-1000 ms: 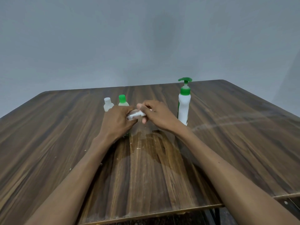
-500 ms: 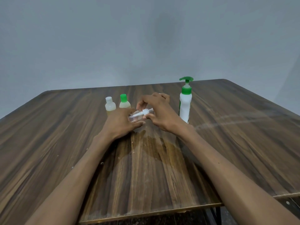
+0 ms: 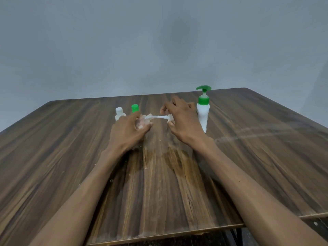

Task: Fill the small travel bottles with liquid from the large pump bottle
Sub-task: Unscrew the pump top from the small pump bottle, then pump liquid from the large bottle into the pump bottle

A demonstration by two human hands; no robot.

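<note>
left hand (image 3: 126,129): fingers curled round a small clear bottle (image 3: 142,121), held tilted just above the worktop, neck pointing to the right
small clear bottle: see-through, mostly hidden in the left palm; whether it holds any liquid cannot be told
right hand (image 3: 182,121): thumb and fingers pinch a white spray cap (image 3: 169,118), the other fingers raised and spread
white spray cap: off the neck, its thin white dip tube (image 3: 156,116) running leftward with the far end at the bottle's mouth
large pump bottle (image 3: 202,110): white body, green collar and green pump head, upright on the worktop just right of the right hand, partly hidden behind it
white-capped travel bottle (image 3: 119,113): upright behind the left hand, pale contents
green-capped travel bottle (image 3: 134,109): upright just right of the white-capped one, body hidden by the left hand
worktop (image 3: 266,157): dark wood grain, pale smear on the right part, small crumbs near the middle
</note>
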